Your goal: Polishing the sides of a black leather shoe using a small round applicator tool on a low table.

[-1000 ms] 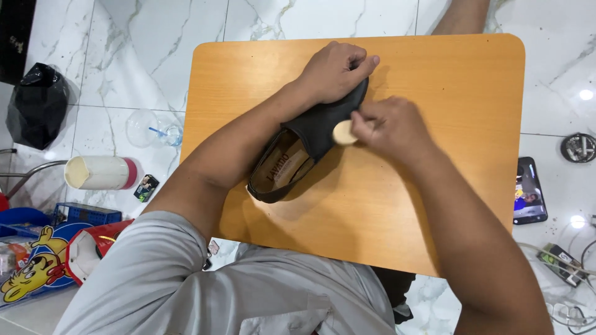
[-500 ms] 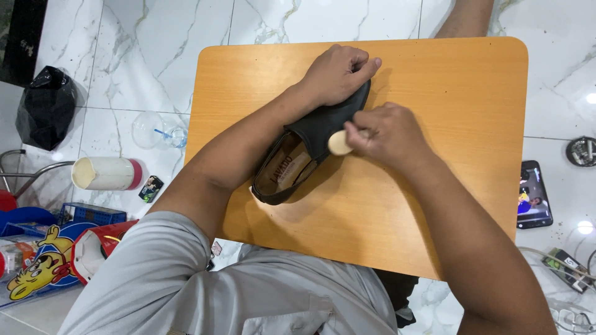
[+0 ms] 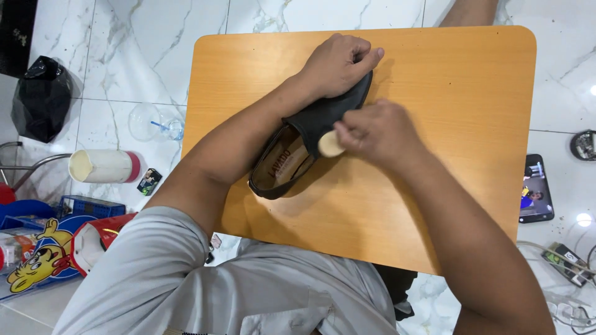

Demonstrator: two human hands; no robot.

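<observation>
the black loafer lay at an angle on the orange wooden table, its toe pointing away from the person and its tan-lined opening turned toward them. the left hand was curled over the toe end, fingers folded down and pressing the shoe onto the tabletop. the right hand was pinched shut around a small round pale applicator, whose pad touched the shoe's upper just beside the opening.

compared with a second earlier, the applicator had slid along the upper: then it sat further toward the toe side of the vamp, and half a second back it was midway. now it rested close to the rim of the opening. the left hand's hold on the toe had not shifted, and the shoe had kept its place and angle. judging from that, this was one stroke in a rubbing pass over the leather, with the hold steady enough that the shoe did not skid.

on the marble floor beside the table stood a white cylinder with a pink band, a black bag and a clear plastic bottle; a phone lay on the other side.
</observation>
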